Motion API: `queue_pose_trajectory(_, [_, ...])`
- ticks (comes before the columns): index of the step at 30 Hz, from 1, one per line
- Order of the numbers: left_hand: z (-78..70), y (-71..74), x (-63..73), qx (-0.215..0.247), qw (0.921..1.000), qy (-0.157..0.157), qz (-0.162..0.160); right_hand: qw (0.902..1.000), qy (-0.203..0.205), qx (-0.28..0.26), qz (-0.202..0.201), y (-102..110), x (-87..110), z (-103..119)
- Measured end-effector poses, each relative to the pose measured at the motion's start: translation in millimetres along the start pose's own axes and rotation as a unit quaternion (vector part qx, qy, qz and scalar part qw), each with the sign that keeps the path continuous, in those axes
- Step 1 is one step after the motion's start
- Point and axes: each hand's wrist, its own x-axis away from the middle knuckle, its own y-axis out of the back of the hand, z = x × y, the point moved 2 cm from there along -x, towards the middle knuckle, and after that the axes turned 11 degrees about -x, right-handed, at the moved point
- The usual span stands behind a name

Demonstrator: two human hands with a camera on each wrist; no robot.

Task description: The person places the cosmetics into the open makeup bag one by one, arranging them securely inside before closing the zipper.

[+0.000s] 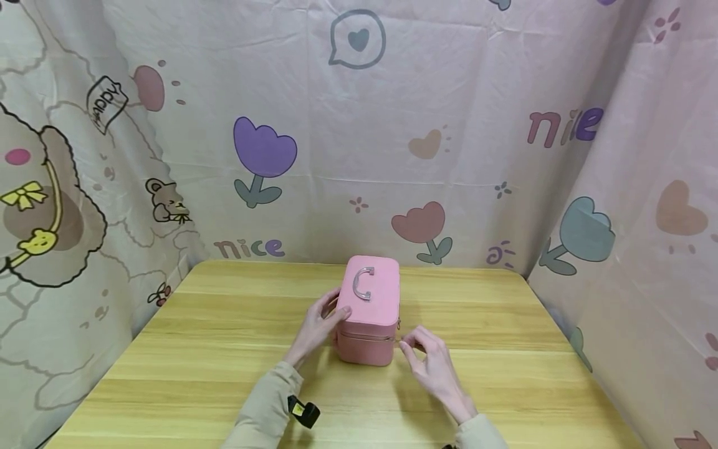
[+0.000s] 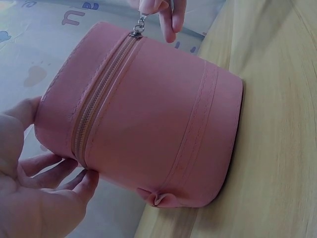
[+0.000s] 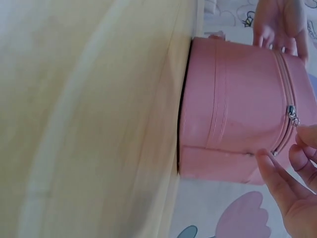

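A pink zippered cosmetic case [image 1: 384,296] stands upright on the table with its lid down. A clear arched handle [image 1: 356,285] is on the lid. My left hand [image 1: 318,325] holds the case's left side, thumb on the lid's edge and fingers against the side near the zipper [image 2: 101,101]. At the front right corner my right hand [image 1: 433,366] pinches a metal zipper pull [image 3: 294,118] between thumb and forefinger. A second zipper slider [image 3: 275,152] sits farther along the same track. A small pink tab [image 2: 161,199] sticks out low on the case's side.
The wooden table [image 1: 224,362] extends around the case on all sides. Behind it and at both sides hangs a patterned cloth [image 1: 336,143]. A black strapped device [image 1: 303,411] is at my left sleeve.
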Motion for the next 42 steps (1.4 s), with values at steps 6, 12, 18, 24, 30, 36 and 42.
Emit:
queue_pose_trajectory(6, [0.2,-0.7,-0.5,0.005,1.0,-0.001,0.003,0.9997,-0.021,-0.01,-0.005,5,-2.4,-4])
queue_pose_trajectory(12, [-0.4,2.8,-2.3,-0.005,0.9998,0.005,0.02,0.9998,-0.017,-0.008,0.001,5,-4.0,-7])
queue_pose_trajectory(18, [-2.0,6.7,-3.5,-0.058,0.9983,0.006,0.01,0.9997,-0.003,-0.017,0.017,2,-3.2,-3])
queue_pose_trajectory(24, [-10.5,-6.8,5.9,-0.126,0.9883,-0.005,-0.086,0.9992,-0.025,-0.024,0.017,2,-0.3,-2])
queue_pose_trajectory(30, [-14.0,-25.9,11.2,-0.17,0.9781,0.013,-0.119,0.9984,-0.047,-0.029,0.008,4,1.6,-2])
queue_pose_trajectory(36, [-12.2,-27.2,9.8,-0.162,0.9794,0.016,-0.119,0.999,-0.033,-0.028,0.01,3,1.2,-2])
queue_pose_trajectory(42, [-8.9,-21.8,1.4,-0.108,0.9884,0.013,-0.106,0.9993,-0.003,-0.027,0.026,-2,0.2,-1])
